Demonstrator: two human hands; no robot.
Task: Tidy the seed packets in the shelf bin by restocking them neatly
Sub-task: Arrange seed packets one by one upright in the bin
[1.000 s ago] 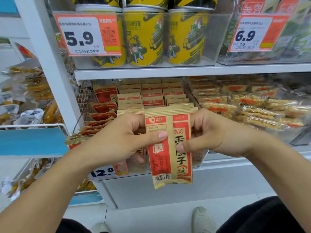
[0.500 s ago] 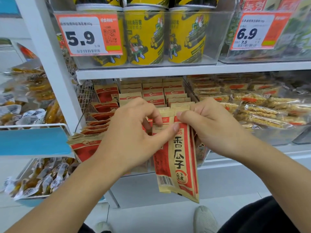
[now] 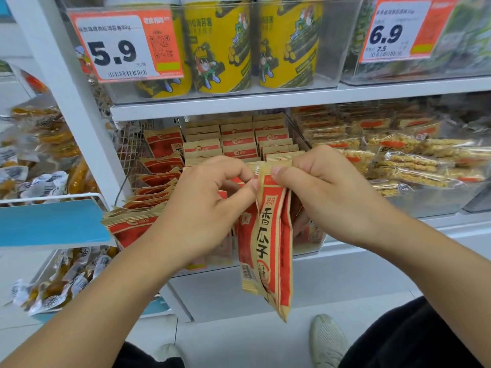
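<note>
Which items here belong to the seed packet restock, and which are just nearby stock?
Job:
left hand and right hand, both pinching the held seed packets
upright packet rows in the shelf bin
slumped packets at its left

Nearby stock:
yellow cans
bar snacks
price tags

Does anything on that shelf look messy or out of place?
Yes. The seed packets at the bin's left side lie slumped and fanned out, some poking past the front, while the rows behind stand upright and even.

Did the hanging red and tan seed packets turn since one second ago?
Yes. The red and tan seed packets, then flat toward the camera, now hang edge-on against the shelf bin.
</note>
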